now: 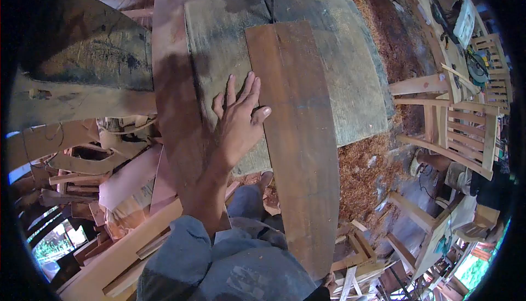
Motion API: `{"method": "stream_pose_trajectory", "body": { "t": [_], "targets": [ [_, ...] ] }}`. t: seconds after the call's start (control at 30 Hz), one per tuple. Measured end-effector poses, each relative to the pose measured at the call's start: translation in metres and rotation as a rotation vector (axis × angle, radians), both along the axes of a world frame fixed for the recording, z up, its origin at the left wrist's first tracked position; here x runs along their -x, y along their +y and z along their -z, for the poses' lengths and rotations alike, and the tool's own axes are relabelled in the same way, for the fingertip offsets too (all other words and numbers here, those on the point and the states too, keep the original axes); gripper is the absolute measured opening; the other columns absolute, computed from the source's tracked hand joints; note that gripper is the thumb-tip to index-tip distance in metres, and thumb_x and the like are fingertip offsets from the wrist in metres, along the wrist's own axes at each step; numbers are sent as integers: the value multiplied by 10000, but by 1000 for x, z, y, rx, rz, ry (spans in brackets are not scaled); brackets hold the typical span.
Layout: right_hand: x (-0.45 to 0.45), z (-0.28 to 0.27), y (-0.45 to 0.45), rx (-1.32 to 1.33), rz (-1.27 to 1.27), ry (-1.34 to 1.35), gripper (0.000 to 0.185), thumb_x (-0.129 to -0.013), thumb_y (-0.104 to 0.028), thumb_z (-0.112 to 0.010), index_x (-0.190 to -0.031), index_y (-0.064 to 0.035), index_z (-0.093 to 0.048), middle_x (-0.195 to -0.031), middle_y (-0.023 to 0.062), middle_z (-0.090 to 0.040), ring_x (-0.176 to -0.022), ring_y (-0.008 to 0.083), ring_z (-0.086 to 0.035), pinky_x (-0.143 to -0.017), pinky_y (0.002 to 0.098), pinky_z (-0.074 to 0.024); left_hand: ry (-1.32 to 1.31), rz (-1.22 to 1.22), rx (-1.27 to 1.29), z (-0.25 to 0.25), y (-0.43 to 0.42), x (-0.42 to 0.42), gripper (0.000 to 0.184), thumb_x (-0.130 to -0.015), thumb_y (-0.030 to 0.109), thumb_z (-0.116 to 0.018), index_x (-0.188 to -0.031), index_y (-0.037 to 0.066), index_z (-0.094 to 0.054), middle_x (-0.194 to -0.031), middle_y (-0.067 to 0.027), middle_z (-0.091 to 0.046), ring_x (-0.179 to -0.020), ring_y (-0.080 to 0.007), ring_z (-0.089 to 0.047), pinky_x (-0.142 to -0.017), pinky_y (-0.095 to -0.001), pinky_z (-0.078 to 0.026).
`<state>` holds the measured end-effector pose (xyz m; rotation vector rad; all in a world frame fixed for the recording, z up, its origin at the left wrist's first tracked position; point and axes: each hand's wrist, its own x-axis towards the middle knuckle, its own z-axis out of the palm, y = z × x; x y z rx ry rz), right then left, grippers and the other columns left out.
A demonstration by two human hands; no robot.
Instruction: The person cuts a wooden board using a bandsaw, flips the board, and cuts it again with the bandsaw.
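In front of you, a worn wooden table (353,95) is carrying a long brown board (301,125), which is extending past the near edge toward you. Dark stains are marking the tabletop. A reddish plank (170,38) is running along its left side, whether on it or beside it being unclear. Shavings (359,169) are covering part of the floor (404,191).

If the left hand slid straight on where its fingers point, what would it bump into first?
Probably the long brown board's near edge: the left hand slants toward it. Its height above the wood is unclear, so it might pass over.
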<state>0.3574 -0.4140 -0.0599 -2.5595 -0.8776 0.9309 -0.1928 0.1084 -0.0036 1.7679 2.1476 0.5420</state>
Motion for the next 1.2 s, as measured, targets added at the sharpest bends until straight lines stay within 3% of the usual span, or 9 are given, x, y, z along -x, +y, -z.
{"method": "stream_pose_trajectory", "body": {
  "t": [0.2, 0.27, 0.5, 0.6, 0.8, 0.87, 1.0, 1.07, 1.2],
  "targets": [
    [11, -14, 15, -91, 56, 177, 590, -1031, -572, -571, -802, -31, -625, -668, -64, -491, -654, 49, -439, -573, 276, -329, -6, 2, -11, 2, 2, 2, 711, -953, 260, -696, -1586, 91, -419, -1674, -58, -369, -1588, -357, -191, -1228, -490, -90],
    [34, -25, 34, -211, -132, 33, 576, -1022, -551, -600, -790, -24, -608, -683, -54, -492, -657, 60, -432, -582, 269, -317, -6, 1, -10, 2, 2, 2, 709, -953, 260, -697, -1585, 92, -422, -1675, -56, -366, -1587, -357, -193, -1227, -489, -91],
    [15, -15, 20, -165, -218, -71, 570, -1011, -533, -624, -863, 15, -682, -753, -1, -631, -736, 96, -528, -673, 282, -426, -14, -11, 19, 0, 5, 2, 696, -976, 290, -670, -1593, 100, -410, -1681, -47, -358, -1593, -350, -172, -1225, -508, -83],
    [52, -37, 54, -148, 28, 100, 576, -1000, -539, -643, -859, 17, -695, -760, 6, -639, -754, 90, -533, -690, 277, -426, -16, -9, 29, 0, 6, 4, 697, -981, 295, -665, -1598, 108, -401, -1683, -42, -355, -1595, -349, -165, -1226, -517, -77],
    [20, 0, 23, -301, 3, -222, 622, -992, -605, -614, -836, -9, -698, -704, -4, -607, -682, 106, -506, -601, 299, -377, -17, -10, -3, 4, 11, 7, 680, -983, 292, -656, -1584, 86, -413, -1663, -67, -385, -1583, -371, -190, -1221, -536, -90],
    [6, -15, 27, 101, 26, 49, 704, -988, -668, -559, -855, 6, -711, -697, 52, -633, -679, 141, -530, -597, 358, -418, -15, -11, -26, 3, 12, 7, 657, -983, 289, -648, -1563, 62, -439, -1640, -93, -420, -1571, -390, -219, -1213, -546, -106],
    [34, -34, 55, 40, -118, -53, 777, -1002, -699, -485, -809, 28, -680, -666, 83, -608, -662, 168, -525, -585, 397, -416, -14, -7, 9, -1, 14, 9, 683, -984, 324, -663, -1576, 80, -426, -1660, -78, -387, -1580, -380, -192, -1222, -537, -85],
    [44, -40, 65, 2, -130, -146, 778, -1036, -674, -418, -857, 36, -679, -650, 111, -597, -631, 207, -521, -582, 435, -407, -27, -9, 45, -2, 14, 10, 702, -988, 347, -671, -1591, 99, -411, -1681, -58, -353, -1594, -364, -156, -1233, -527, -66],
    [33, -41, 61, 17, -134, -74, 609, -1050, -553, -477, -1026, 27, -660, -829, 149, -648, -765, 269, -576, -683, 431, -459, -15, 47, 7, 0, 10, 13, 705, -975, 393, -682, -1573, 102, -445, -1658, -68, -394, -1590, -370, -163, -1228, -547, -61]
  ]
}}
